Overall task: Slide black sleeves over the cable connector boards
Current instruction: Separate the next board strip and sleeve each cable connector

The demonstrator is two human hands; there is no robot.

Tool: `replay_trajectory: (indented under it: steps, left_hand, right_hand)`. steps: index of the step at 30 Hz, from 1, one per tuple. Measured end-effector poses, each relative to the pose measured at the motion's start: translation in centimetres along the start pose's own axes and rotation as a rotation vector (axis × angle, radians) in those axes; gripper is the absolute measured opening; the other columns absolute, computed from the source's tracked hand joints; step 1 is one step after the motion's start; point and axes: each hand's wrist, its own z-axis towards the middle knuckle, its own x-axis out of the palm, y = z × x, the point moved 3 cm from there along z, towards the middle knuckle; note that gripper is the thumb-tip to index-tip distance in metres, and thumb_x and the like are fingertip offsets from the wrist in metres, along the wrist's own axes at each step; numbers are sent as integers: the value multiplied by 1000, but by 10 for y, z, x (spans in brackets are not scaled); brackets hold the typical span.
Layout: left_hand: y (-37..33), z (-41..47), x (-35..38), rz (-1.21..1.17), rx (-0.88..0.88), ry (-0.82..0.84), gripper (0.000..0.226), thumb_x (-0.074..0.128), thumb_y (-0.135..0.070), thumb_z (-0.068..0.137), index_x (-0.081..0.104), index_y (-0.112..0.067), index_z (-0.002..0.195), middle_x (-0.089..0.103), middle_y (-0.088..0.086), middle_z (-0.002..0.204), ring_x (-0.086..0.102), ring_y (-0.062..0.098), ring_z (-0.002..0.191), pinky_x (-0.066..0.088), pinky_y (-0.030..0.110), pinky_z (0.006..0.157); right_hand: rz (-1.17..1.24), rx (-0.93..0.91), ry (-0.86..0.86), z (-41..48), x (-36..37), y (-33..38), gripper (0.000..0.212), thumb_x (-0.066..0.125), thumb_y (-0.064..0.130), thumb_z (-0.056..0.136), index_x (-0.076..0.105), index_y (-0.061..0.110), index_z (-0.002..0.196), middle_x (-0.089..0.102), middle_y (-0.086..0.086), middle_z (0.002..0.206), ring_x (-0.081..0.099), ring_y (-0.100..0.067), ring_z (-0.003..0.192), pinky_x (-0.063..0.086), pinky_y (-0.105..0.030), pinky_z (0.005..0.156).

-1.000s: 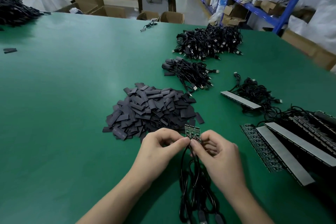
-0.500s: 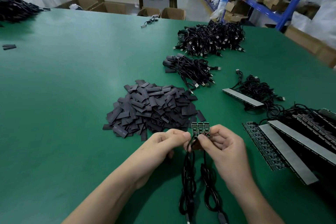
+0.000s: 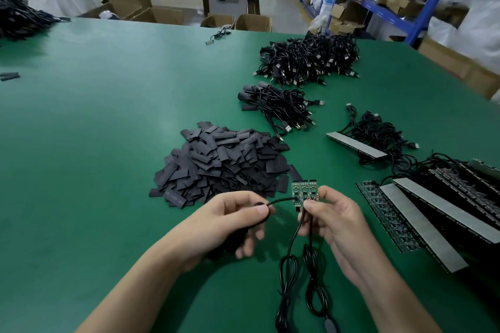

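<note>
Head view: connector boards (image 3: pixel 305 190) in right grip (image 3: pixel 335 220), one cable (image 3: pixel 281 199) in left grip (image 3: pixel 232 222).

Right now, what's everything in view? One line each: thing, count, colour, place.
connector boards: three, green, side by side, held over the table's near side
board cables: black, hanging from the boards onto the table; count unclear
sleeve pile: one, black, table centre
large cable heap: one, black, far right
small cable bundle: one, black, between heap and sleeve pile
board strips: several, dark with grey backing, right side, cables attached
loose cable: one, black, far edge
table: one, green
cardboard boxes: several, brown, beyond the table
left hand: fingers pinch one of the board cables
right hand: fingers grip the connector boards
</note>
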Motion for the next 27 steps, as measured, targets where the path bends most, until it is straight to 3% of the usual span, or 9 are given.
replay_trajectory:
  steps: [3, 4, 6, 8, 12, 16, 18, 21, 27]
  left_hand:
    - [1, -2, -1, 259, 28, -60, 60, 52, -70, 92, 77, -15, 92, 76, 11, 94, 67, 24, 81, 53, 34, 79]
    - [1, -1, -2, 344, 65, -120, 60, 46, -70, 93, 79, -19, 89, 77, 7, 95, 66, 23, 83, 52, 34, 81]
    - [-1, 2, -2, 429, 163, -242, 46, 54, -60, 96, 79, -22, 89, 76, -2, 86, 65, 13, 77, 51, 27, 75]
    - [-1, 5, 0, 392, 230, -289, 26, 69, -45, 94, 77, -20, 92, 72, -6, 78, 64, 6, 72, 48, 20, 71]
    - [3, 8, 5, 399, 248, -313, 16, 73, -36, 85, 74, -20, 83, 67, -7, 72, 57, 6, 66, 44, 20, 66]
    - [6, 9, 7, 374, 215, -271, 12, 73, -30, 90, 75, -24, 80, 71, -4, 72, 59, 6, 65, 44, 19, 65]
    - [6, 9, 7, 315, 205, -237, 12, 71, -28, 90, 75, -23, 81, 73, 1, 74, 60, 9, 67, 45, 21, 65]
    - [5, 10, 7, 236, 210, -213, 11, 71, -23, 89, 76, -20, 80, 73, 8, 74, 62, 12, 69, 48, 21, 68]
    - [8, 10, 5, 109, 198, -192, 13, 73, -23, 91, 78, -13, 84, 71, 16, 79, 63, 20, 74, 51, 24, 74]
  right_hand:
    - [-60, 44, 75, -2, 4, -2, 14, 78, 24, 87, 69, 22, 97, 72, -10, 78, 67, -23, 64, 56, -38, 74]
    - [-97, 43, 99, -3, 6, -3, 10, 77, 25, 89, 69, 21, 94, 73, -11, 80, 69, -24, 65, 54, -43, 78]
    - [-153, 49, 138, -6, 11, -5, 17, 72, 29, 88, 68, 15, 96, 75, -14, 84, 71, -28, 68, 56, -45, 81]
    - [-169, 36, 196, -7, 17, -5, 12, 68, 28, 90, 70, 17, 94, 75, -16, 84, 72, -31, 69, 58, -36, 73]
    - [-235, -1, 206, -8, 25, -6, 18, 61, 36, 95, 71, 22, 90, 75, -13, 82, 73, -28, 68, 56, -28, 65]
    - [-364, -112, 179, -6, 26, -9, 22, 59, 35, 100, 72, 21, 90, 76, -14, 86, 71, -35, 70, 56, -45, 67]
    - [-395, -145, 192, -6, 27, -10, 21, 58, 33, 103, 72, 23, 90, 78, -9, 89, 71, -30, 71, 57, -39, 68]
    - [-343, -142, 207, -7, 30, -10, 20, 59, 29, 104, 72, 20, 92, 79, -8, 92, 71, -21, 69, 56, -25, 70]
    - [-181, -105, 209, -9, 35, -11, 21, 59, 26, 100, 75, 17, 89, 77, -14, 89, 70, -20, 69, 56, -25, 68]
